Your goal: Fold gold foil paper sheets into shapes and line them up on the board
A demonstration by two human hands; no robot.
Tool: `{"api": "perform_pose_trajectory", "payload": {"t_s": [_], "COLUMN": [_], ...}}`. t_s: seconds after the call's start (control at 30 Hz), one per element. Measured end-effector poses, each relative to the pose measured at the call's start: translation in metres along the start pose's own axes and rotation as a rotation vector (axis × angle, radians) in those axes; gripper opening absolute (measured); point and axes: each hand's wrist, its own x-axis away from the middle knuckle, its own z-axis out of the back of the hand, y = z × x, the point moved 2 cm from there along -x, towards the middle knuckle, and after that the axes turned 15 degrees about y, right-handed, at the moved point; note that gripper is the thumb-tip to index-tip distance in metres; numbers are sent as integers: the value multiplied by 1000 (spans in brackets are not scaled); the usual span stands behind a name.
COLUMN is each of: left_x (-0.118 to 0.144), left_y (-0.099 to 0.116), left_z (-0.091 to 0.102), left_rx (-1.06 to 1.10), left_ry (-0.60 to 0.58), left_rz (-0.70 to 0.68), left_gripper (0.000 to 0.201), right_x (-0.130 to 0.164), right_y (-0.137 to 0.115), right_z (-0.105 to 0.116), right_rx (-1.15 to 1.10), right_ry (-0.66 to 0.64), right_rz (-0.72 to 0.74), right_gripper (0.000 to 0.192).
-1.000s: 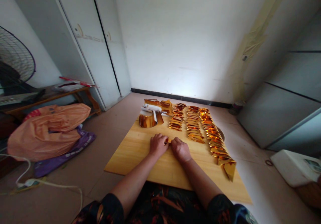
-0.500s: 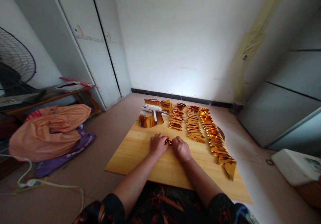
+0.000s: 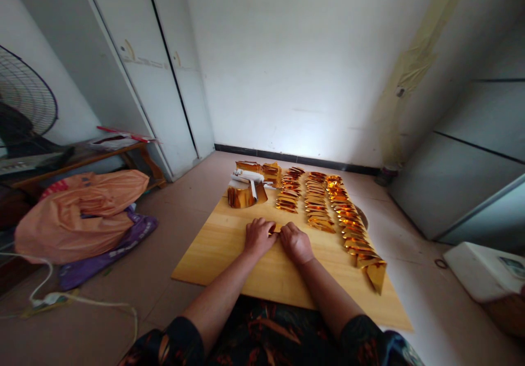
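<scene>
Between my two hands is a small piece of gold foil paper (image 3: 278, 228), held low over the wooden board (image 3: 213, 251). My left hand (image 3: 259, 236) is closed with thumb and fingers on its left end. My right hand (image 3: 296, 242) grips the right end, fingers curled. Most of the piece is hidden by the fingers. Beyond the hands, several folded gold foil pieces stand in a short row (image 3: 289, 190), a middle row (image 3: 318, 202) and a long right row (image 3: 348, 221). At the back left lies a stack of gold foil sheets (image 3: 241, 197) with white strips (image 3: 249, 176) on top.
An orange cloth bag (image 3: 82, 213) and a purple bag (image 3: 110, 251) lie on the left. A fan (image 3: 27, 92) stands behind them. A white cable (image 3: 102, 303) crosses the floor. To the right is a white box (image 3: 484, 273); a white wall (image 3: 287, 70) rises behind the board.
The foil piece between my hands looks flatter and paler now, where it appeared curled and shiny before. Both hands have barely moved.
</scene>
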Motion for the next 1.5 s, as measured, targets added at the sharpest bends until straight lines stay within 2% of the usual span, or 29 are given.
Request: {"api": "perform_pose_trajectory", "payload": {"t_s": [0.47,0.6,0.77,1.2,1.4,1.5], "left_x": [0,0,0,-2,-1,-2], "left_y": [0,2,1,4,4,5], "left_z": [0,2,0,-3,0,1], "left_rx": [-14,5,27,12,71,106], "left_ry": [-6,-18,-17,-21,17,18], "left_rz": [10,32,65,90,114,131], "left_gripper": [16,23,37,34,46,38], "right_x": [-1,-1,-1,0,-1,-5], "right_y": [3,4,3,4,8,11], "right_z": [2,0,2,3,3,7], "right_rx": [37,50,32,29,24,30], "right_ry": [-45,-76,-54,-31,-2,-9], "right_rz": [-119,-123,-88,-101,-149,-179], "right_gripper": [21,22,24,25,24,24]}}
